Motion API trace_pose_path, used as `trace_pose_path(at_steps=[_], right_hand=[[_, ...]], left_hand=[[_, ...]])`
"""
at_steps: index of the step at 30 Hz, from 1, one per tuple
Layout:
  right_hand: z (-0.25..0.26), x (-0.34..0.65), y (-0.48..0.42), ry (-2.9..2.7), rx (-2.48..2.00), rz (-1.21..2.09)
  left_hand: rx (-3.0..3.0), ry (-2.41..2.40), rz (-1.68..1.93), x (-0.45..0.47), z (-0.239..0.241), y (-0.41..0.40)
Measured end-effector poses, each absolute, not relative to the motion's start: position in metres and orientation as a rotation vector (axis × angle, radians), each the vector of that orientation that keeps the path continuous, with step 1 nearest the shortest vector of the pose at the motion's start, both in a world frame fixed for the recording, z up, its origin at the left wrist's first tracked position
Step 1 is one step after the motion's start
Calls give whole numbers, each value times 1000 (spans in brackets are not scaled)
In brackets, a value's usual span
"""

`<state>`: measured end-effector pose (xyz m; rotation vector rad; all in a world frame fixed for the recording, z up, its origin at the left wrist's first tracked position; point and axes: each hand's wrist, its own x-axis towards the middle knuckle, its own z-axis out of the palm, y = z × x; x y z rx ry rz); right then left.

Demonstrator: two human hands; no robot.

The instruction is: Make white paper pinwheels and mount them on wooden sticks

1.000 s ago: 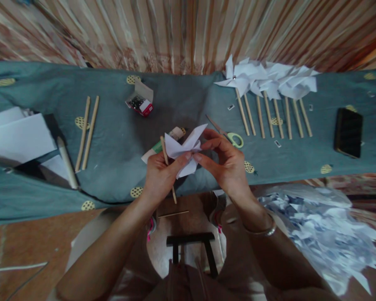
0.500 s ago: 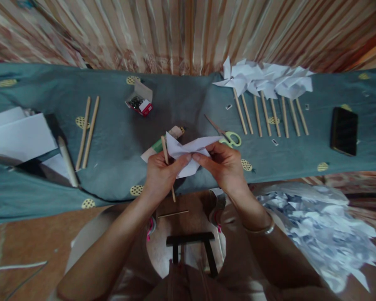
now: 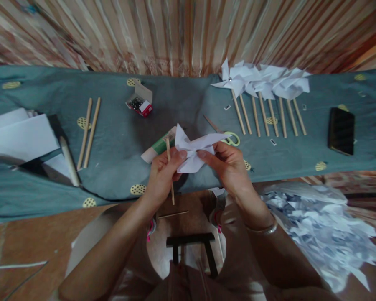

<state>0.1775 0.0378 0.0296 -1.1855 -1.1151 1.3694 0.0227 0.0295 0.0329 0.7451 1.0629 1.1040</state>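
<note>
Both hands pinch a folded white paper pinwheel (image 3: 191,146) over the table's near edge. My left hand (image 3: 163,171) is closed on its left side, and a thin wooden stick (image 3: 172,194) is also caught in that hand, running nearly upright. My right hand (image 3: 230,167) has thumb and fingers pressed on the pinwheel's right side. Just beyond lie a green and beige packet (image 3: 158,148) and scissors (image 3: 231,138) with light green handles. Whether the stick is joined to the paper I cannot tell.
Finished pinwheels on sticks (image 3: 266,79) lie in a row at the back right, near a black phone (image 3: 341,130). An opened small box of pins (image 3: 140,102), two loose sticks (image 3: 89,133) and paper sheets (image 3: 21,136) sit leftward. A bag of paper pinwheels (image 3: 319,230) stands at lower right.
The pinwheel has turned slightly and opened toward me, showing more of its blades. My thumbs have moved apart from its middle.
</note>
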Motion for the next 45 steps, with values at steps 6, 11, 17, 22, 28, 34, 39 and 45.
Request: trace_pose_path(at_steps=[6, 11, 17, 22, 28, 34, 39, 45], right_hand=[[33, 186, 37, -1047, -1072, 1402], [37, 186, 28, -1096, -1080, 1364], [47, 185, 13, -1246, -1075, 1287], [59, 185, 3, -1522, -1130, 1036], [69, 187, -2, -1725, -1133, 770], [68, 188, -5, -1796, -1049, 695], [65, 190, -7, -1777, -1036, 635], [68, 191, -6, -1777, -1022, 603]], left_hand=[[697, 998, 1014, 23, 33, 30], [741, 1062, 1059, 24, 38, 25], [729, 1129, 1104, 27, 48, 20], [658, 1131, 1068, 26, 51, 17], [563, 1039, 989, 26, 54, 17], [423, 993, 938, 28, 55, 19], [387, 992, 955, 28, 49, 17], [449, 960, 951, 32, 51, 17]])
